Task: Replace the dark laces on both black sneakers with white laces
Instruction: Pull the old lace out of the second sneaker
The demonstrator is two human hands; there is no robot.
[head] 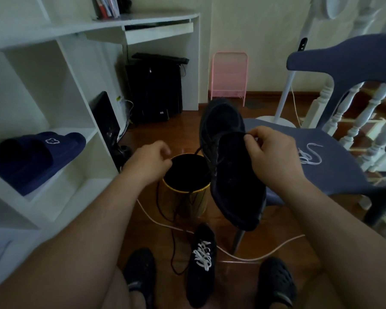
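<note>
One black sneaker [230, 166] is held up in the air above the floor, toe pointing away, gripped by the right hand [270, 152], whose fingers are curled over the rim of the collar. The left hand [152, 161] is closed in a pinch on the dark lace [165, 210], which runs from the sneaker's eyelets across to that hand and then hangs in long loops down in front of the gold bin [185, 197] to the floor. How many eyelets are threaded with it cannot be told in the dim picture.

The second sneaker [202, 266] lies on the floor between the person's feet and is already threaded with a white lace [202, 255]. A spare white lace [309, 155] lies loose on the seat of the blue chair [334, 170], near the right hand but not touching it.

The step in hand is judged to be the pulling out of the dark lace from the raised sneaker, so the task is about halfway done. Next, the dark lace must be drawn fully clear, probably dropped into the bin, and the spare white lace taken from the chair and threaded in
</note>
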